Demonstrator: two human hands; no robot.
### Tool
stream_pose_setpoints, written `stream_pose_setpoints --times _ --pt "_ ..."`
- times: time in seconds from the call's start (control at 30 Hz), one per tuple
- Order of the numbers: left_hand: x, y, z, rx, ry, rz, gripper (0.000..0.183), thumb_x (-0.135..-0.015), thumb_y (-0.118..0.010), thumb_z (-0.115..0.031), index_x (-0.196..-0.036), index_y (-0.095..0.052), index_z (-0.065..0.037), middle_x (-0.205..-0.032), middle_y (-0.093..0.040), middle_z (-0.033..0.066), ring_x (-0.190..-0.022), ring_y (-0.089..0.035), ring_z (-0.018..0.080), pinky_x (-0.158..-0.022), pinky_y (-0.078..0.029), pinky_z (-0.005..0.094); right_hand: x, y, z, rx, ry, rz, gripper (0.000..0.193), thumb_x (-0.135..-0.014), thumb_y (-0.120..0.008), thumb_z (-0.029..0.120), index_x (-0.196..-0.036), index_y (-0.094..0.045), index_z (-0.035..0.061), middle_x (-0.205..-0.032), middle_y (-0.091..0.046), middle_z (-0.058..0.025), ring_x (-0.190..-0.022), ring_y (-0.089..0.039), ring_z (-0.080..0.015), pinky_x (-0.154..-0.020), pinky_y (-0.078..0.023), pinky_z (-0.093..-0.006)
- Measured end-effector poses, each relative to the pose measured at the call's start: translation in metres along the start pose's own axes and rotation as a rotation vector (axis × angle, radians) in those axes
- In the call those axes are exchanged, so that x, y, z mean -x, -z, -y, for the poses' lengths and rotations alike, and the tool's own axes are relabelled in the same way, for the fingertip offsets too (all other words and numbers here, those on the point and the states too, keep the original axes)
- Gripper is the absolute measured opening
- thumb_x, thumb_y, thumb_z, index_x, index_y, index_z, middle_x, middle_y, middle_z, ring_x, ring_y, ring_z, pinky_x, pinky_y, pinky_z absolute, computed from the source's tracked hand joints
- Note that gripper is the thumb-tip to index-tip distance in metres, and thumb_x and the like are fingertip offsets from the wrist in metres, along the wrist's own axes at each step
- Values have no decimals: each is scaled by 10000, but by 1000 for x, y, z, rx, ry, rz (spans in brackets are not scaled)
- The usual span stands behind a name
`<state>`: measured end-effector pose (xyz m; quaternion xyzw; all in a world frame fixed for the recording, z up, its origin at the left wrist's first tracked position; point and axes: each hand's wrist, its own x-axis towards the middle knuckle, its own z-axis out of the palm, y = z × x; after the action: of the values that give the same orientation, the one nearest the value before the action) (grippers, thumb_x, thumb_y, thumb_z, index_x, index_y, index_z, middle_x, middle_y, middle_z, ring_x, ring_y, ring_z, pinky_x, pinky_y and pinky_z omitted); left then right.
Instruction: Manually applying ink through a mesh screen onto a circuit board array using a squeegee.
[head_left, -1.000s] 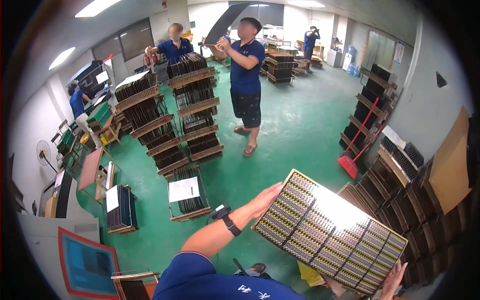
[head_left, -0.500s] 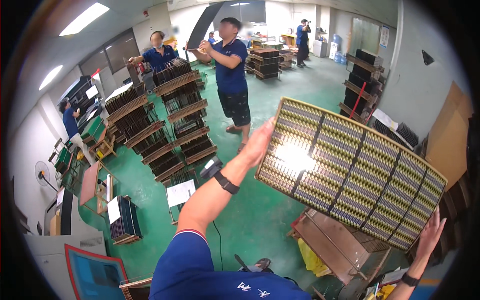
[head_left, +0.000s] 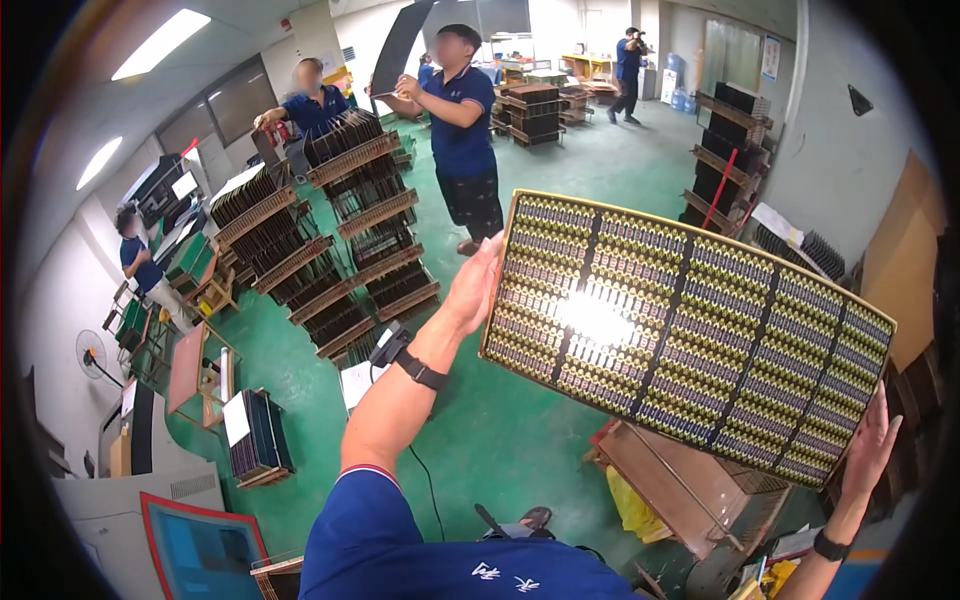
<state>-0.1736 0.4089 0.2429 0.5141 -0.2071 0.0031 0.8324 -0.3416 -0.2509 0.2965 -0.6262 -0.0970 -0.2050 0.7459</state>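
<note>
Your rectangular panel (head_left: 690, 340), with gold-and-black rows catching glare, slants down from your left fingers (head_left: 489, 255) to your right fingers (head_left: 881, 420).

The panel (head_left: 720, 345) spans from the left fingers (head_left: 486, 262) at its left edge to the right fingers (head_left: 884, 425) at its right end. Below it is a low stand (head_left: 675, 485), with a bag (head_left: 632, 508) at the stand's left. Ahead on the left, two stacks of racks (head_left: 357, 163) stand side by side, one co-worker (head_left: 462, 135) just right of them, another (head_left: 313, 108) behind. Farther left stands a fan (head_left: 92, 352).
</note>
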Motion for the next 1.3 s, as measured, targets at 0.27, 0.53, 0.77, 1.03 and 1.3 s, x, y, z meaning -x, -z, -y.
stream_pose_setpoints --times 0.27,0.53,0.77,1.03,1.3 --pt "10 10 27 52 65 -22 670 -1076 -341 -504 -1555 -288 -40 -1498 -469 114 -1349 -483 235 -1138 -398 415 4 -3 -10 -208 -57 60 789 -1056 -264 593 -1549 -294 -22 -1627 -289 -137 -1515 -244 -239 -1255 -164 -365" --pt "19 23 52 84 95 -109 624 -1093 -326 -458 -1534 -319 -17 -1496 -476 109 -1353 -476 219 -1143 -381 388 9 -5 -10 -161 -45 62 804 -1053 -264 600 -1550 -288 -32 -1624 -295 -142 -1519 -236 -237 -1252 -153 -357" --pt "52 17 77 -113 168 -351 704 -1071 -380 -489 -1562 -257 1 -1587 -361 112 -1452 -360 248 -1205 -279 390 41 3 -28 -270 -64 62 802 -1052 -201 607 -1559 -275 -10 -1638 -254 -138 -1536 -177 -243 -1270 -124 -388" --pt "10 16 55 119 -76 48 622 -1096 -368 -394 -1565 -250 -4 -1546 -412 98 -1401 -421 206 -1180 -326 371 23 0 -11 -22 84 -70 790 -1061 -179 585 -1553 -281 -25 -1634 -265 -142 -1534 -185 -234 -1271 -92 -365" --pt "13 10 43 16 -35 -42 770 -1046 -385 -561 -1581 -229 -30 -1557 -404 93 -1408 -419 221 -1174 -345 385 9 -7 1 -111 93 59 795 -1057 -220 587 -1557 -271 -29 -1639 -258 -148 -1533 -197 -233 -1259 -125 -361"
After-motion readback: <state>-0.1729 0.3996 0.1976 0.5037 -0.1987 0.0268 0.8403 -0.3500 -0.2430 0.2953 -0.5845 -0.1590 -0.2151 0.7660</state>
